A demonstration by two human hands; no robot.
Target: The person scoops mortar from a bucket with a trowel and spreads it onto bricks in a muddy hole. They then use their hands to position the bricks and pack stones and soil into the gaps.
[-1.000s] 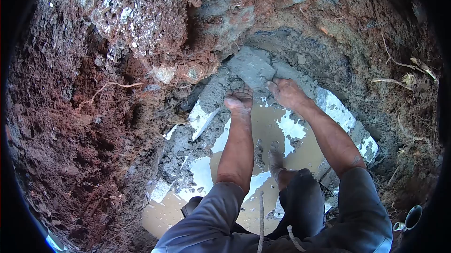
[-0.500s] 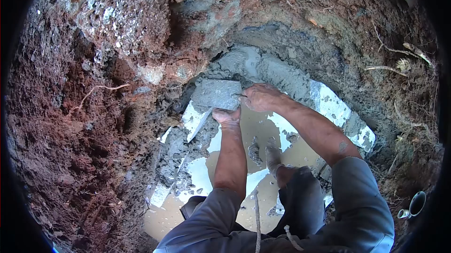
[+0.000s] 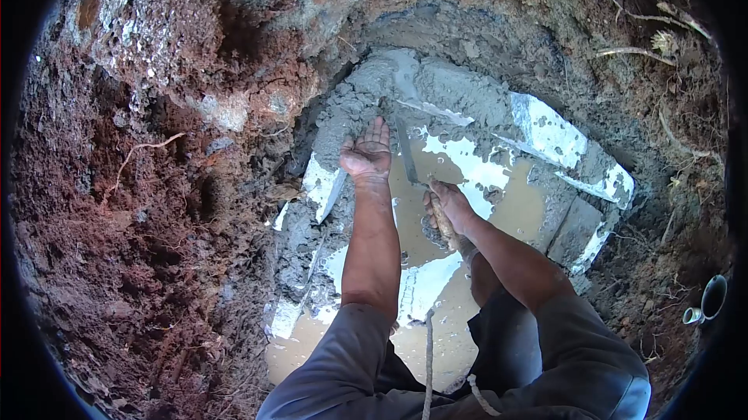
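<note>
My right hand [image 3: 448,212] is closed around the wooden handle [image 3: 442,225] of a trowel. The trowel's narrow-looking grey blade [image 3: 407,151] points up and away over muddy water, turned nearly edge-on. My left hand [image 3: 368,153] is open, palm up and fingers stretched out, left of the blade. Its fingertips are right at the wet grey mortar [image 3: 351,112] on the left part of a curved, mortar-covered rim. On the rim's right side, a pale slab [image 3: 549,130] shows, partly smeared with grey.
Rough reddish earth walls [image 3: 117,217] surround the pit. Muddy water [image 3: 421,225] with bright patches lies inside the rim. Roots [image 3: 635,52] stick out at upper right, and a pipe end [image 3: 714,298] shows at lower right. Cords [image 3: 428,365] hang from my clothing.
My right hand has moved down with the trowel, away from my left hand. The flat grey rectangle above my left hand no longer shows. My left hand has shifted up and its fingers now show stretched out.
</note>
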